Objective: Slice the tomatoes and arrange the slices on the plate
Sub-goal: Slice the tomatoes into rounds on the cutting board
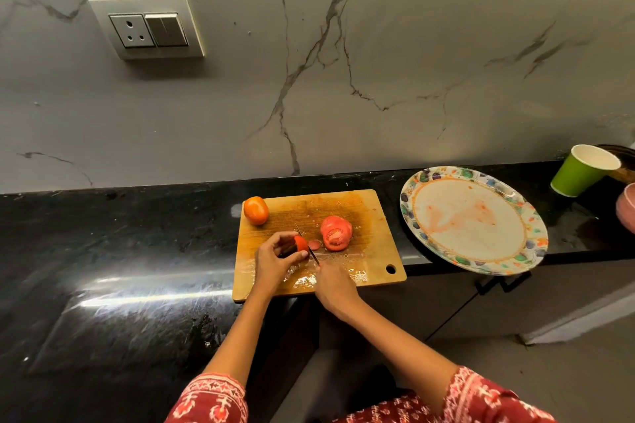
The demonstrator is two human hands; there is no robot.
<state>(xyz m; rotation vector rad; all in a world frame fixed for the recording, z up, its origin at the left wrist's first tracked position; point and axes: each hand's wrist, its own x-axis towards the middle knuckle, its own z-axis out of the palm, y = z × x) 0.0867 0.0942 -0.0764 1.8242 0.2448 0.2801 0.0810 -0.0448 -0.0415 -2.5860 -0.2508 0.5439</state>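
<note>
Black stone counter is carrying a cutting board [343, 203]. On it, the left hand [275, 259] is curling around a tomato piece [301, 244] while the right hand [335, 287] is gripping the knife [307, 244], slicing. Right of the board, the plate [474, 268] is holding only juice smears and the green cup [580, 172] looks empty; slices need moving there next

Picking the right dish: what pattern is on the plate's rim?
Multicoloured floral border on the plate, head view.
</note>
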